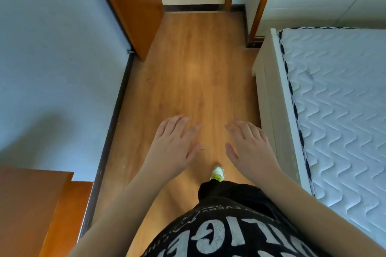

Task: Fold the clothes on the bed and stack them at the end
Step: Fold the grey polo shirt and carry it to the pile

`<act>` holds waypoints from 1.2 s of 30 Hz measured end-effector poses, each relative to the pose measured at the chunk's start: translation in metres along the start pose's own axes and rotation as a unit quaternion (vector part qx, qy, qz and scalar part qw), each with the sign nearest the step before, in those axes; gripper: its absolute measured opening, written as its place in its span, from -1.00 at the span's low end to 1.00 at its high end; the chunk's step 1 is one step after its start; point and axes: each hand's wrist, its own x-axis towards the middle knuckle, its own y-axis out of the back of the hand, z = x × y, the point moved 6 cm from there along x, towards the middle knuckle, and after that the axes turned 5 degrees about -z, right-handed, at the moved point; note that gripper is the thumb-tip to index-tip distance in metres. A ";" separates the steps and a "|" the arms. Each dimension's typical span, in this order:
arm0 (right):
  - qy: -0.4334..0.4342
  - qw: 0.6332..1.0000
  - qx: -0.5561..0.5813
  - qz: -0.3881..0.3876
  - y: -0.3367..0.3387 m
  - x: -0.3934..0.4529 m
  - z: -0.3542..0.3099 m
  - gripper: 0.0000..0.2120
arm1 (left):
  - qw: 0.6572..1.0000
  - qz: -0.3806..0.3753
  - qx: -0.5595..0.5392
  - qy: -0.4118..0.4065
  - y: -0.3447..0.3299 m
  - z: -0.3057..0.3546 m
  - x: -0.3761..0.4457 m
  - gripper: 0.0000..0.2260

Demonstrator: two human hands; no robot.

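Left hand [174, 142] and right hand [249, 146], both spread and holding nothing, hover mid-frame over wooden floor [188, 73], beside the bare mattress [338, 100] at right, likely still approaching.

A wood-grain floor [194, 81] runs up the middle of the frame to a dark skirting strip [193, 7], with a pale blue wall [56, 52] at left, an orange-brown door [133, 4] at upper left and wooden furniture [31, 204] at lower left.

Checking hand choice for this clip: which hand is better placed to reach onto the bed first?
Right. The right hand hovers open beside the bed; the left hand is farther off, toward the wall.
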 end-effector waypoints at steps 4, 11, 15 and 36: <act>0.038 0.998 -0.012 0.039 0.022 0.071 0.017 -0.62 | 1.000 0.025 0.000 -0.001 0.018 -0.020 0.063 -0.62; 0.083 0.995 -0.010 0.051 0.043 0.187 0.025 -0.63 | 0.999 0.029 -0.002 0.021 0.039 -0.066 0.154 -0.61; 0.068 0.997 -0.016 0.033 0.045 0.256 0.043 -0.63 | 1.000 0.015 0.008 0.024 0.038 -0.103 0.218 -0.62; -0.129 0.992 -0.014 0.006 0.103 0.574 0.163 -0.53 | 0.986 0.027 -0.005 -0.165 0.076 -0.213 0.619 -0.53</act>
